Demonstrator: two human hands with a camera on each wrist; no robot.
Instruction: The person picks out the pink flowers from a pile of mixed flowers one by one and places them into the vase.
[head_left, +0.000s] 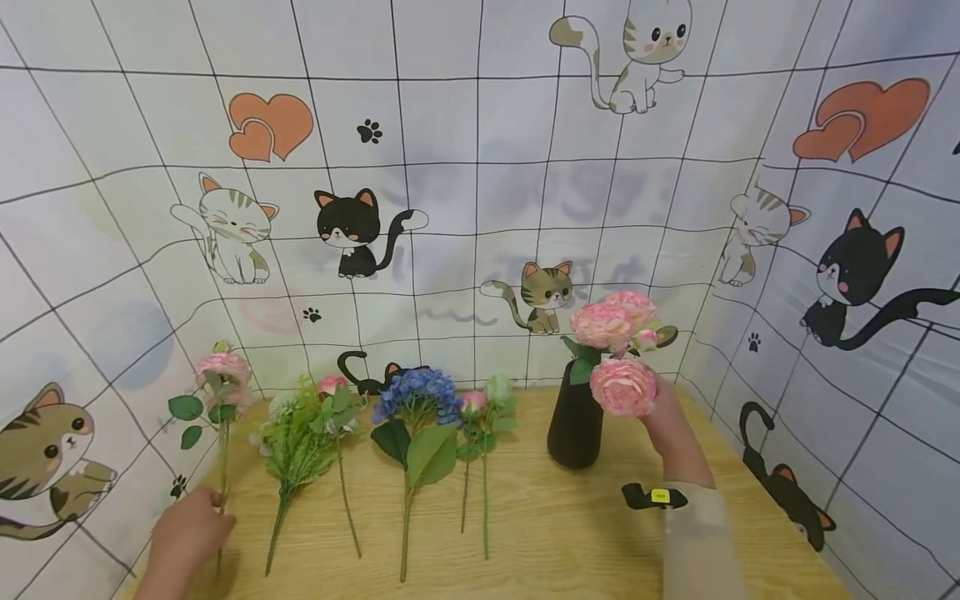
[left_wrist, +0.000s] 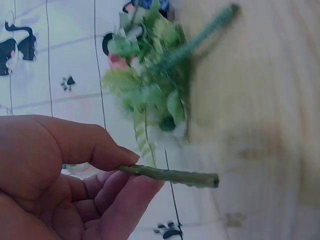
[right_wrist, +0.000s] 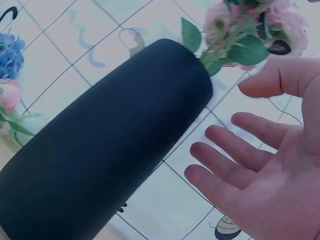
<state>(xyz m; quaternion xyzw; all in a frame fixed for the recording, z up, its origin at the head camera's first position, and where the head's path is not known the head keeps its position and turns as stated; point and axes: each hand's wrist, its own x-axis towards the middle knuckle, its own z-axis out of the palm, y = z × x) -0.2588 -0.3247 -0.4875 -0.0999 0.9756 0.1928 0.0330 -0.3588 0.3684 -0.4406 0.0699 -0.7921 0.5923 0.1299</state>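
Between thumb and fingers, my left hand (head_left: 191,533) pinches the green stem (left_wrist: 185,177) of a pink artificial flower (head_left: 223,371), which stands upright at the table's left side. The cut stem end pokes out past the fingertips in the left wrist view. My right hand (right_wrist: 265,155) is beside the black vase (right_wrist: 110,130), its fingers spread and apart from the vase. Pink peonies (head_left: 626,386) with green leaves stand in the vase and partly cover that hand in the head view.
On the wooden table (head_left: 547,533) lie a leafy green bunch (head_left: 300,450), a blue hydrangea (head_left: 420,396) and several pink and pale flower stems (head_left: 487,442), between the hands. A white cloth (head_left: 480,192) printed with cats rises behind and at both sides.
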